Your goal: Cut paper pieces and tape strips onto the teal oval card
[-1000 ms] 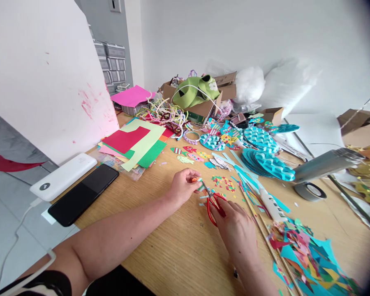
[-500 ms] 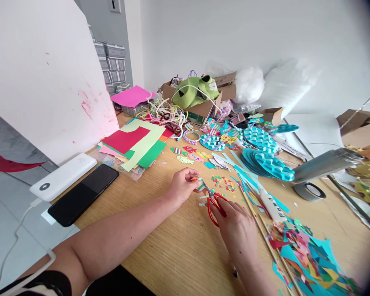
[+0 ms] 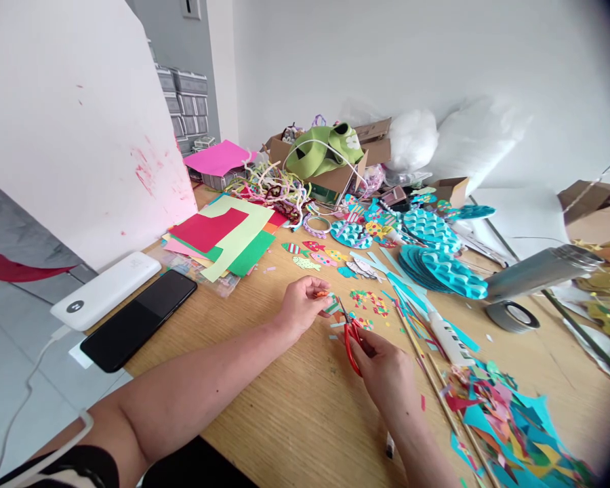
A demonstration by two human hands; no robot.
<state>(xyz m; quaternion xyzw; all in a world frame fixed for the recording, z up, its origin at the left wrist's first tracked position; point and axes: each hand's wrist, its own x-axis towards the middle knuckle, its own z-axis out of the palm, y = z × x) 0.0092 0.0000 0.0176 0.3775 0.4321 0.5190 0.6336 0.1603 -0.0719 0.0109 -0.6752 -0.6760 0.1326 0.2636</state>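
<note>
Between the fingertips of my left hand (image 3: pixel 303 306) is a small paper fish (image 3: pixel 331 306) with an orange end and a striped green and white body. My right hand (image 3: pixel 390 369) grips the red handles of a pair of scissors (image 3: pixel 353 339). Their handles sit close together, and the metal blades point up beside the fish, apart from it. Tiny coloured paper bits (image 3: pixel 370 302) lie on the table just past the blades. Behind them are several decorated paper fish (image 3: pixel 324 257).
Coloured paper sheets (image 3: pixel 224 237) are stacked at the left, near a black phone (image 3: pixel 139 320) and a white power bank (image 3: pixel 105 290). On the right are thin wooden sticks (image 3: pixel 427 366), a glue bottle (image 3: pixel 450 339), paper scraps (image 3: pixel 508 420), scalloped blue discs (image 3: pixel 444 271), grey tape (image 3: pixel 512 316) and a metal flask (image 3: pixel 543 271).
My right hand has drawn the scissors slightly back from the fish, and their handles have come closer together. My left hand keeps its place with the fish.
</note>
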